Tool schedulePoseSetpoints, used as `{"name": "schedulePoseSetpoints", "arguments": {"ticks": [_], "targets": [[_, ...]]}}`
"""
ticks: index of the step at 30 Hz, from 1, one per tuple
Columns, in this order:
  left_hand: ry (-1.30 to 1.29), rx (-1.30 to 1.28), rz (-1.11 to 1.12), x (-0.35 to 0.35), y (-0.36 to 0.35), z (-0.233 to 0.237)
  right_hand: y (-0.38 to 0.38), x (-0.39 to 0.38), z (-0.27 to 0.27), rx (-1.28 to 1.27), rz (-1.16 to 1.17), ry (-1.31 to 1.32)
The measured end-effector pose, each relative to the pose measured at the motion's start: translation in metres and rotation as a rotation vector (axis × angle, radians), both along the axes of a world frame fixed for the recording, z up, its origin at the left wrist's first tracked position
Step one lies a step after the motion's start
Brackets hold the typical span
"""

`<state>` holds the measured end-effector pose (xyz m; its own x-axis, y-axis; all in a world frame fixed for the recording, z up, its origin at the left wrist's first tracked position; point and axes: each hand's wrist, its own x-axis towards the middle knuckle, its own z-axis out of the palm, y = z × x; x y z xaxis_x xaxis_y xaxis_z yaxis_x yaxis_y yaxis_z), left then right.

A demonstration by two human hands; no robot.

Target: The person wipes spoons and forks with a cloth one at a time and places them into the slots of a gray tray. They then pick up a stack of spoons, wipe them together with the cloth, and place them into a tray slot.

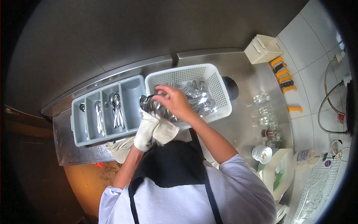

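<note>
My left hand (147,130) is wrapped in a white cloth (162,130) and closed round a bunch of metal spoons (152,105), their bowls pointing up. My right hand (174,101) reaches over the bunch with thumb and fingers curled at a spoon (163,94), partly hidden by the fingers. Both hands are at the near left corner of a white perforated basket (220,87), where many pieces of loose cutlery (199,91) lie. To the left stands a grey cutlery tray (106,139); spoons (117,110) and other cutlery lie in three compartments, and the rightmost shows bare.
Glasses (266,120) line the right of the steel counter (242,130). Yellow-handled knives (285,78) run along the tiled wall, beside stacked white containers (263,50). A white tub (285,175) stands at the near right. Another cloth (121,148) lies at the counter's front edge.
</note>
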<state>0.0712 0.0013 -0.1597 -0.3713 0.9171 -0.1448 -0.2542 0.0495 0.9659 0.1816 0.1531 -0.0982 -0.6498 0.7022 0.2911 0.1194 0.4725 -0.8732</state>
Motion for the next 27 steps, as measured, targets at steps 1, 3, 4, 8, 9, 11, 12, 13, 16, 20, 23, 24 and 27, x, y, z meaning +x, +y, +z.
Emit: {"name": "schedulePoseSetpoints", "arguments": {"ticks": [1, 3, 4, 8, 9, 11, 12, 13, 16, 20, 23, 24, 27], "targets": [[0.118, -0.086, 0.027, 0.0, -0.001, 0.004, 0.011, 0.009, -0.007, 0.054, -0.064, -0.111], [-0.248, -0.067, 0.055, -0.004, -0.012, 0.011, 0.047, 0.047, -0.03, 0.262, -0.147, -0.384], [-0.396, -0.047, 0.057, -0.004, -0.019, 0.013, 0.067, 0.073, -0.042, 0.422, -0.168, -0.541], [-0.69, -0.006, 0.094, -0.007, -0.039, 0.028, 0.123, 0.152, -0.109, 0.484, -0.08, -1.119], [-0.7, -0.007, 0.109, -0.007, -0.041, 0.031, 0.124, 0.16, -0.112, 0.507, -0.059, -1.106], [-0.72, -0.044, 0.142, -0.008, -0.041, 0.025, 0.127, 0.166, -0.112, 0.527, 0.021, -1.088], [-0.728, -0.065, 0.155, -0.008, -0.042, 0.02, 0.131, 0.168, -0.112, 0.522, 0.044, -1.047], [-0.774, -0.034, 0.118, -0.01, -0.042, 0.014, 0.133, 0.168, -0.106, 0.518, 0.063, -1.003], [-0.836, 0.009, 0.066, -0.011, -0.038, 0.005, 0.139, 0.157, -0.077, 0.507, 0.09, -0.855], [-1.407, 0.035, 0.123, -0.019, -0.033, -0.062, 0.105, 0.116, 0.03, 0.51, 0.002, -0.512], [-2.092, 0.027, 0.193, -0.022, -0.024, -0.109, 0.079, 0.094, 0.092, 0.522, 0.02, -0.33], [-2.319, 0.026, 0.216, -0.023, -0.02, -0.117, 0.073, 0.087, 0.104, 0.502, 0.047, -0.266], [-1.711, 0.024, -0.036, -0.008, -0.014, -0.064, 0.054, 0.062, 0.111, 0.183, 0.269, -0.221]]}}
